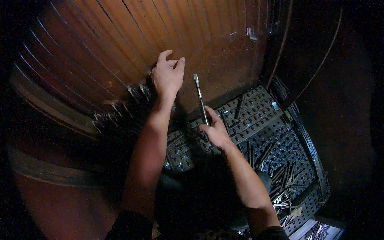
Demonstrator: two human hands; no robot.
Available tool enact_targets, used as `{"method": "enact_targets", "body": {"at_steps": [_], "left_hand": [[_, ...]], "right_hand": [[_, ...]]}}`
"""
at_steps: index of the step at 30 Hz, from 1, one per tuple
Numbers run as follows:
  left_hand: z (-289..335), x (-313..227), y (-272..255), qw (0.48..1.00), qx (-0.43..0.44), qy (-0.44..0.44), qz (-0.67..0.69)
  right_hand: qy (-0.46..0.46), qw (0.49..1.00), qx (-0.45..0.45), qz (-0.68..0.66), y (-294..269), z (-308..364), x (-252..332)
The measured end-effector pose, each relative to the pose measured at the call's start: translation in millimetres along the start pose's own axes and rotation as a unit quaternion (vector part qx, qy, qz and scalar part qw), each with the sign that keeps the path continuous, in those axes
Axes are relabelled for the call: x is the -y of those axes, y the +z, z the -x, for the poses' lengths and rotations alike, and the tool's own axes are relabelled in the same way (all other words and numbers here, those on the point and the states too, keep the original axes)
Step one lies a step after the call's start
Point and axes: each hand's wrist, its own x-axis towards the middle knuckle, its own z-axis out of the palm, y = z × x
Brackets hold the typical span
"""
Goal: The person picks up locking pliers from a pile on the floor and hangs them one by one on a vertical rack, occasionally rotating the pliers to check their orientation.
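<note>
Brown wall [224, 64]; right hand [217, 133] grips metal tool [200, 94] (left hand [167, 76] raised).

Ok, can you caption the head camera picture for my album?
Right fingers hold a long, slim silver metal tool; empty left fingers curl in front of a broad brown wall.

From my remote station, I am seeing a dark grey platform of perforated metal planks [256, 107] stretching toward the far right. Loose dark and silvery thin strips [283, 173] are lying heaped at its near right, small glinting bits [286, 140] are lying scattered beyond them, and a small whitish flat scrap [275, 105] is resting near its far right edge.
</note>
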Motion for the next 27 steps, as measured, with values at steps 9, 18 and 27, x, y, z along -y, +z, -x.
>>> {"method": "enact_targets", "body": {"at_steps": [9, 18, 27], "left_hand": [[-25.3, -7.3, -0.3, 0.995, 0.025, 0.044, -0.083], [-34.2, 2.7, 1.8, 0.998, 0.001, 0.062, -0.009], [-14.3, 24.0, 10.0, 0.979, 0.036, 0.078, 0.183]], "right_hand": [[-0.012, 1.000, 0.000, 0.000, -6.3, -3.3, -6.0], [-0.007, 1.000, 0.009, 0.022, -2.1, -1.8, -3.1], [-0.066, 0.997, 0.046, -0.018, 5.0, -17.4, -17.3]]}}
